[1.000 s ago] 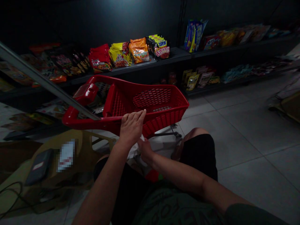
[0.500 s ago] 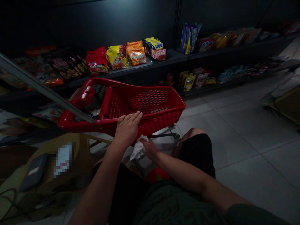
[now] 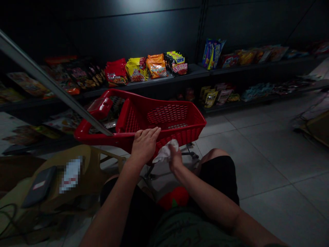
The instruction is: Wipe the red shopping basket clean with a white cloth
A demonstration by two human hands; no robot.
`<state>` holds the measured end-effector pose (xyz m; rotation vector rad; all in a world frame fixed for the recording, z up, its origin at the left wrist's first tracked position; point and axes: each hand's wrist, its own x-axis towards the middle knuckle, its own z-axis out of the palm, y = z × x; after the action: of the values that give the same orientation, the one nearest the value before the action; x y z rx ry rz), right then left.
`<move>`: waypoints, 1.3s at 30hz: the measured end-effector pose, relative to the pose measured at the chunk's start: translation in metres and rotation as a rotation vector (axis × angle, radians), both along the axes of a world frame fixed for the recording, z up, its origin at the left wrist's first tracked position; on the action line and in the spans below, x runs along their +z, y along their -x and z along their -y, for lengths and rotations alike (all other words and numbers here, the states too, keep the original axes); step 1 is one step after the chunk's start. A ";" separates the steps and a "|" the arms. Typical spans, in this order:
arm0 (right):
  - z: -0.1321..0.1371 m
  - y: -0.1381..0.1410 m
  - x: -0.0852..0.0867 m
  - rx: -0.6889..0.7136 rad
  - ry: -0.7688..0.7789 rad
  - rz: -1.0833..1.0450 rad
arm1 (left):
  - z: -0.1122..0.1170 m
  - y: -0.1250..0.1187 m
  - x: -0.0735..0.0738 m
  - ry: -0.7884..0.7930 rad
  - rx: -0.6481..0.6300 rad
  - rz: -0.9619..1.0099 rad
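Note:
A red plastic shopping cart (image 3: 180,120) stands tilted in front of me. My left hand (image 3: 144,145) rests on its near rim, fingers curled over the edge and holding it. My right hand (image 3: 175,158) is closed on a crumpled white cloth (image 3: 164,154) and presses it against the cart's outer side wall, just right of my left hand. My knees in black shorts show below.
Dark shelves (image 3: 195,68) with bags of snacks and noodles run along the back. A tan chair (image 3: 84,171) with a dark device (image 3: 38,187) on it is at my left. A grey bar (image 3: 51,82) crosses the upper left. Grey tiled floor (image 3: 269,147) lies to the right.
My right hand has come up with the white cloth from under the cart to its outer side wall. My left hand has stayed on the rim.

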<state>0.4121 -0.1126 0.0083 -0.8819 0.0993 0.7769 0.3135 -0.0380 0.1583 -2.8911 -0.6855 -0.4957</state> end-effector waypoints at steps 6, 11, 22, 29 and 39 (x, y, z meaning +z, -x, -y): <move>-0.007 0.032 0.005 0.303 0.014 -0.057 | 0.000 0.007 0.000 -0.024 -0.003 0.006; 0.028 -0.096 0.019 -0.370 0.058 0.009 | -0.002 0.009 -0.004 -0.031 0.013 0.058; 0.006 -0.020 0.042 0.332 -0.045 0.190 | 0.002 0.006 -0.002 -0.043 0.016 0.090; 0.043 -0.150 0.040 -0.481 0.039 -0.002 | 0.001 0.004 -0.006 -0.044 0.021 0.117; 0.008 -0.016 0.057 0.261 -0.111 0.178 | 0.006 0.002 0.000 -0.054 0.045 0.092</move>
<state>0.4284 -0.1209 0.0650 -0.8644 -0.2183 0.9336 0.3119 -0.0442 0.1580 -2.8111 -0.7362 -0.6345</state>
